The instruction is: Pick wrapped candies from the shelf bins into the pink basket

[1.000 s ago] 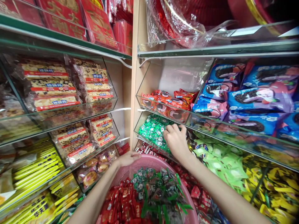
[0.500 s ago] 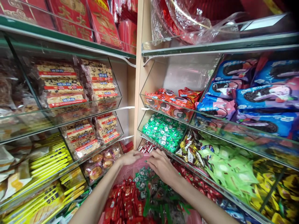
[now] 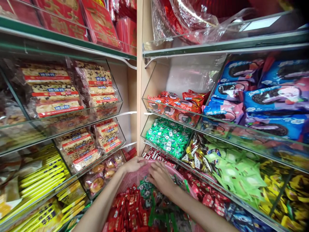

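Note:
A pink mesh basket (image 3: 127, 181) stands low in front of me, filled with wrapped sweets. Red-wrapped sweets (image 3: 130, 206) fill its left side, and clear-and-green wrapped sweets (image 3: 146, 190) lie in its middle and right. At the far rim, my left hand (image 3: 135, 164) is closed, its fingers wrapped over the edge. My right hand (image 3: 161, 178) is just inside that rim, above the green sweets, with its fingers curled downward and pressed together. Its fingertips are partly hidden, so what they hold does not show.
Glass bins meet at a corner post (image 3: 140, 77). On the right are green candies (image 3: 167, 137), light green packets (image 3: 234, 167) and blue cookie packs (image 3: 272, 100). On the left are wrapped pastry bars (image 3: 55, 90) and yellow packets (image 3: 43, 174). Glass shelf edges flank both forearms.
My right hand has drawn back slightly left and down into the basket, its fingers curling more. The left hand keeps its hold on the rim. The view has shifted slightly.

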Motion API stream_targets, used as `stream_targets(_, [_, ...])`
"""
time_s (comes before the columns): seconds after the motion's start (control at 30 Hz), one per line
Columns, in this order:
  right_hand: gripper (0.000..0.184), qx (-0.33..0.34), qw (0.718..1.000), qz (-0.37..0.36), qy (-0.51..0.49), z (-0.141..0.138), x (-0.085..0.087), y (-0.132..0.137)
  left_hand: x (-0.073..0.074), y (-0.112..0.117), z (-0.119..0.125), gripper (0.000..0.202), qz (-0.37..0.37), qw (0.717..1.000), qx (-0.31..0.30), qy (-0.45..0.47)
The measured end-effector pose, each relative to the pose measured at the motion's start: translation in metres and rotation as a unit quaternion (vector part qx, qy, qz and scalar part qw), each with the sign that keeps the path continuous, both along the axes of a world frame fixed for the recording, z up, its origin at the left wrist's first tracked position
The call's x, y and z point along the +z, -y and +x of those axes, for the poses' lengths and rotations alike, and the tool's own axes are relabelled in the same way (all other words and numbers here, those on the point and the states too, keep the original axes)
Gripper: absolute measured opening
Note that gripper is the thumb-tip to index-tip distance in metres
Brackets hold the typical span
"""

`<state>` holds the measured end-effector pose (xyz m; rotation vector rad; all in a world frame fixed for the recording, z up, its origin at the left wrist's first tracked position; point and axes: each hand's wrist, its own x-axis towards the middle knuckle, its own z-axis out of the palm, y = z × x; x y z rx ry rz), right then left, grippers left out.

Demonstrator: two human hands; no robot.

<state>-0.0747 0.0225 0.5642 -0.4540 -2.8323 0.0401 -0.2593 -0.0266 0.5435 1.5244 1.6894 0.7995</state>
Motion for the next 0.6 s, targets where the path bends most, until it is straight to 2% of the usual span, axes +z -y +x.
stream_targets(0.1, [0.013,0.004,1.000,-0.023,-0.004,-0.002,-0.001,0.007,-0.001,-0.001,-0.002,0.046,0.005,1.000,-0.007,0.003])
stream_targets(0.17, [0.016,0.019,0.999,-0.036,-0.014,-0.002,0.008,0.010,-0.001,-0.001,-0.003,0.046,0.008,1.000,-0.011,0.006])
stream_targets(0.23, [0.017,0.033,0.999,-0.028,-0.029,-0.001,0.028,0.010,-0.001,-0.001,-0.004,0.045,0.009,1.000,-0.017,0.010])
stream_targets(0.33, [0.019,0.029,0.998,0.020,-0.051,0.002,0.075,-0.002,0.001,-0.001,-0.004,0.045,0.005,1.000,-0.022,0.018])
stream_targets(0.4, [0.021,0.000,0.997,0.064,-0.053,0.004,0.107,-0.018,0.003,-0.001,-0.004,0.046,0.000,0.999,-0.023,0.022])
stream_targets(0.47, [0.021,-0.038,0.993,0.105,-0.027,0.007,0.131,-0.036,0.004,-0.001,-0.004,0.046,-0.004,1.000,-0.022,0.021])
stream_targets(0.53, [0.020,-0.068,0.988,0.136,0.017,0.010,0.144,-0.054,0.005,0.000,-0.004,0.046,-0.004,1.000,-0.022,0.017])
stream_targets(0.6, [0.018,-0.060,0.985,0.147,0.061,0.015,0.147,-0.065,0.006,0.000,-0.005,0.046,-0.003,1.000,-0.020,0.010])
